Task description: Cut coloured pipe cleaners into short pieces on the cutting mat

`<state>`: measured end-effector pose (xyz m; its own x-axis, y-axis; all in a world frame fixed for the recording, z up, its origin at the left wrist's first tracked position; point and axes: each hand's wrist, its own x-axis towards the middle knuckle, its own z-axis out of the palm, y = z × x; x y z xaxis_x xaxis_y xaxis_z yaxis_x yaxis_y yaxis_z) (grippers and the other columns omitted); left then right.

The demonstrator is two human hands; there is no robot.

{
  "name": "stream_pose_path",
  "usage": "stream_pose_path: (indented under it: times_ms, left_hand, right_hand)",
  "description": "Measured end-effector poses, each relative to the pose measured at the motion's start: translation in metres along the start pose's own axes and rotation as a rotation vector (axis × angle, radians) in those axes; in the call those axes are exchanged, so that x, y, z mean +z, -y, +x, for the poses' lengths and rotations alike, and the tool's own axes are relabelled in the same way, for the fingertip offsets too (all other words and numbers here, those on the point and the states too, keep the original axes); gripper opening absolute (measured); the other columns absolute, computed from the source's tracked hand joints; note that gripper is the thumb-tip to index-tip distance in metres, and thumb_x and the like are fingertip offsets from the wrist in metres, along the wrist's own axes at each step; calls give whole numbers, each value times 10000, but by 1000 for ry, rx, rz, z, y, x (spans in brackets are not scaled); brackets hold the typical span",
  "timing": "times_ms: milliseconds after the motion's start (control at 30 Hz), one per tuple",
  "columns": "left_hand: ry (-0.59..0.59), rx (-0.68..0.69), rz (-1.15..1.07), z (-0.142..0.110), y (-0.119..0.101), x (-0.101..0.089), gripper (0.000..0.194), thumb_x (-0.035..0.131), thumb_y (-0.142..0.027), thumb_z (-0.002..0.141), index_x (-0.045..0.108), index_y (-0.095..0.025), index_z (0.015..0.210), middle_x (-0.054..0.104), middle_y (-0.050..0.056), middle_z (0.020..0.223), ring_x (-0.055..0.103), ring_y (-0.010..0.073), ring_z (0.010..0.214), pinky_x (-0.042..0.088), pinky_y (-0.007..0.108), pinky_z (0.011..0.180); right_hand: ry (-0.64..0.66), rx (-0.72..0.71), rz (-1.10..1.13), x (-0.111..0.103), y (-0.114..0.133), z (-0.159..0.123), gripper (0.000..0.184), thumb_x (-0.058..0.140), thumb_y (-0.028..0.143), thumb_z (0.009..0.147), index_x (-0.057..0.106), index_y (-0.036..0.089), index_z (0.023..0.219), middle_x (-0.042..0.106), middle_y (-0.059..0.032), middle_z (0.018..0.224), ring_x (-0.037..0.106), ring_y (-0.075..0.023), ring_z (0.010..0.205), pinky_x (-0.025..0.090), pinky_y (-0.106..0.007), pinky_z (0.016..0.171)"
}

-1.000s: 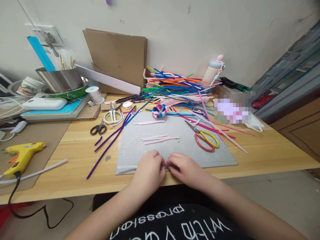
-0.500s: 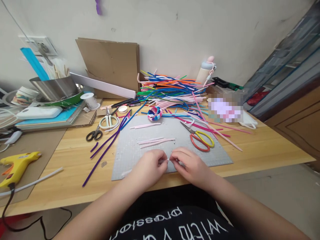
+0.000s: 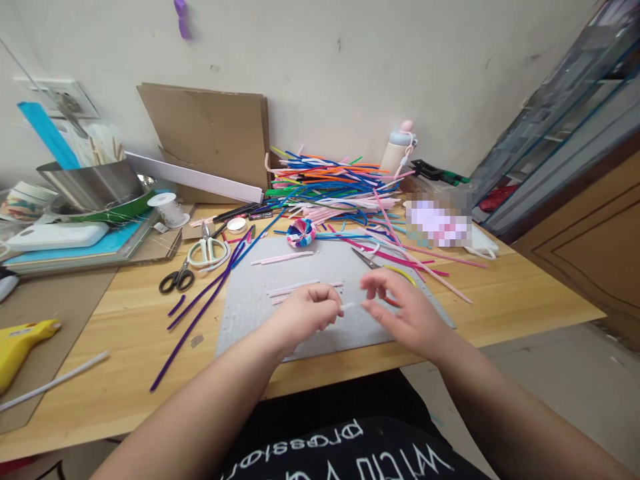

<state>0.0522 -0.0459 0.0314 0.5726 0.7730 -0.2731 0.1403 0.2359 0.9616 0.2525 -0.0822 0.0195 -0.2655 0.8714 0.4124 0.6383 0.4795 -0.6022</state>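
Note:
My left hand (image 3: 313, 310) is closed in a pinch above the grey cutting mat (image 3: 240, 300). A short end of a white pipe cleaner (image 3: 349, 305) sticks out from its fingertips; the rest is hidden in the hand. Just to the right, my right hand (image 3: 403, 310) has its thumb and fingers apart and holds nothing. It partly covers scissors with red and yellow handles (image 3: 403, 275). Beyond the left hand lie several cut pale pink pipe cleaners (image 3: 290, 290), with another pale pink group (image 3: 283, 258) farther back.
A colourful round coil (image 3: 301, 233) sits at the mat's back edge before a heap of pipe cleaners (image 3: 325, 183). Purple pipe cleaners (image 3: 195, 333), white-handled scissors (image 3: 207, 252) and black-handled scissors (image 3: 176, 280) lie left. A yellow glue gun (image 3: 23, 343) is far left; a bottle (image 3: 397, 150) stands behind.
My hands were close together at the mat's near edge. They have risen and parted, the right hand opening and moving right, while the white end now shows at the left fingertips.

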Motion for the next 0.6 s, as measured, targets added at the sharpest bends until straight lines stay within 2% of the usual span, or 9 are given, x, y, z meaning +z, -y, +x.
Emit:
stream_pose_path:
  times_ms: [67,100,167,267,333,400,500,600]
  left_hand:
    - [55,-50,-241,-1,-2,-6,54,541,-211,648,515,-164,642,458,-50,529,313,48,444,173,211,449]
    - [80,-60,-340,-1,-3,-9,62,548,-210,649,507,-163,651,454,-50,532,300,42,436,151,208,442]
    - [111,-81,-480,-2,-3,-15,80,558,-200,655,488,-162,662,443,-52,541,278,33,429,124,203,436]
    - [112,-95,-609,-2,-1,-22,115,570,-179,670,457,-163,660,419,-58,544,247,25,427,112,195,432]
    - [103,-94,-671,-1,2,-25,129,572,-169,683,446,-162,658,411,-59,549,240,24,431,113,190,429]
    - [72,-84,-709,0,5,-27,122,570,-160,693,450,-161,667,414,-57,559,249,26,438,119,185,425]
    - [13,-32,-700,-1,8,-29,79,554,-158,713,480,-154,687,417,-54,555,265,32,445,146,183,425]
    - [-30,39,-703,-2,7,-30,74,550,-155,718,485,-150,682,432,-50,555,289,35,450,186,186,435]
  right_hand:
    - [-59,231,-96,-4,-22,1,203,440,309,908,536,179,1030,618,-76,927,582,-192,812,468,-315,711]
    - [-19,320,-205,-5,-34,1,203,445,316,900,571,171,967,625,-87,910,584,-211,829,462,-331,728]
    - [94,416,-424,-4,-57,0,225,517,336,850,626,147,905,626,-128,920,573,-269,915,443,-376,806]
    - [146,467,-553,-1,-78,-3,328,535,337,830,625,104,1043,615,-179,1027,549,-305,1013,417,-393,884]
    - [132,478,-546,0,-84,-3,385,530,286,818,574,92,1148,601,-187,1116,537,-301,1069,407,-379,909]
    - [147,493,-528,-3,-86,-2,379,537,231,780,578,105,1135,617,-171,1112,556,-290,1051,419,-357,878]
    - [242,527,-456,-15,-86,2,282,537,196,713,642,143,969,670,-103,890,618,-245,817,447,-311,700]
    - [203,596,-269,-33,-85,3,335,526,247,707,635,148,1007,631,-39,697,574,-184,605,411,-274,547]
